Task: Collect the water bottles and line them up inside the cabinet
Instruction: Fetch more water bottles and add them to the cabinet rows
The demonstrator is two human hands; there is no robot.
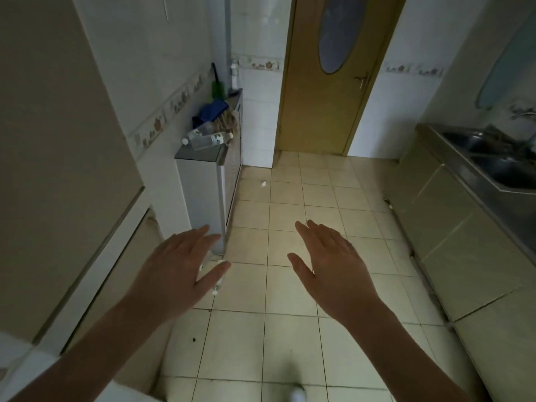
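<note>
**Empty hands out front, bottles waiting on the cabinet top**

Both bare forearms reach up from the bottom of the frame over the pale tiled floor. At lower centre-left, the left hand is spread flat, fingers straight and thumb apart, holding nothing. The right hand, just right of centre, is likewise flat and open, palm down, with nothing in it.

Left of centre, further back, stands a narrow white cabinet with a grey top against the white tiled wall. On that top lie two clear plastic water bottles with white labels, tipped on their sides and touching each other; the label print is too small to read. Behind them on the same surface sit a dark blue cloth and a green bottle.

A yellow-brown wooden door with an oval glass pane fills the upper centre. At the right edge, a steel sink sits over pale cupboard fronts.
</note>
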